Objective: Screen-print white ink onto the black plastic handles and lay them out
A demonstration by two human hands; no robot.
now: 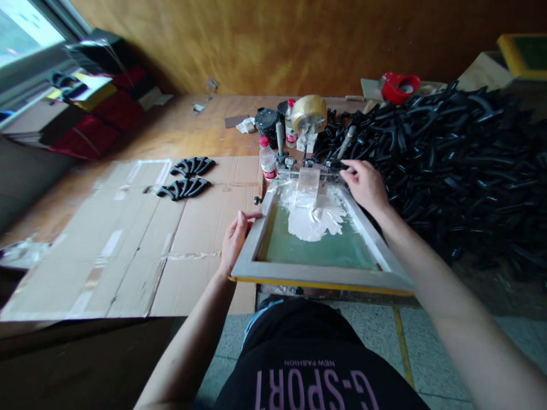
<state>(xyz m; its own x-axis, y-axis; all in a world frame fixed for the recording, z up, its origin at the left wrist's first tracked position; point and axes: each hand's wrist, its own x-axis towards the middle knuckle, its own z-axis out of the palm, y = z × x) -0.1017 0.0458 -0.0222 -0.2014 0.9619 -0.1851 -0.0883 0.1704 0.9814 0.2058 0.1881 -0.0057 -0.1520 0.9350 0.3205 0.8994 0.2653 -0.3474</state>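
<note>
A silk-screen frame (252, 253) lies before me, with grey rails and a green mesh (316, 253). Thick white ink (310, 226) spreads over the mesh's far half, and a clear scraper-like plate (308, 185) stands in it. At the left rail, my left hand (235, 236) is closed with its index finger reaching the rail; its other fingertips are hidden. My right hand (366, 185) is beyond the right rail, finger and thumb pinched by the hinge clamp (332, 164) and black parts. What it pinches, if anything, is too small to make out.
A large heap of black plastic parts (461, 171) covers the right side. Two rows of black parts (183, 189) lie on the cardboard (123, 245) at left. Behind the frame stand a red-capped bottle (268, 162), a dark tub (267, 126) and a tape roll (310, 111).
</note>
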